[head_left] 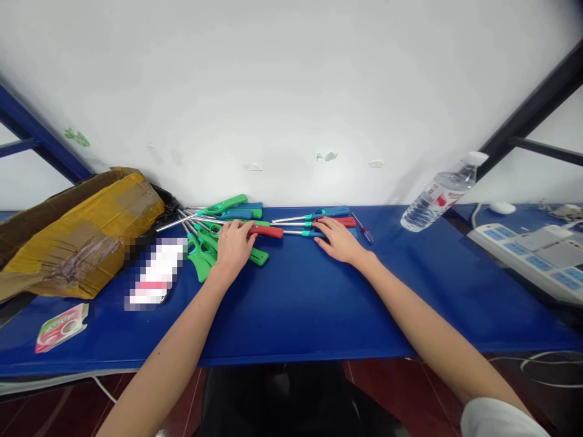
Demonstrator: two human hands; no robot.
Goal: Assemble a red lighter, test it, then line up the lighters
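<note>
My left hand [235, 244] is over a pile of long-nosed gas lighters, with thumb and fingers closed around the near end of a red lighter [271, 231]. Several green lighters [200, 262] and a blue lighter [237, 213] lie crossed under and behind it, their metal tubes pointing mostly left. To the right, my right hand [339, 240] rests with fingers stretched over a small row of lighters. In that row, a blue lighter [334, 211] is at the back, a second red lighter [348, 221] in the middle, and another blue lighter [308, 233] partly under the fingers.
A small screwdriver [365, 233] lies right of the row. Farther right are a water bottle [435, 197] and a power strip [531, 258]. On the left are a taped cardboard box [86, 237], a blurred-out phone-like item [157, 273] and a torn carton piece [61, 328]. A wall [291, 109] borders the blue table [291, 315].
</note>
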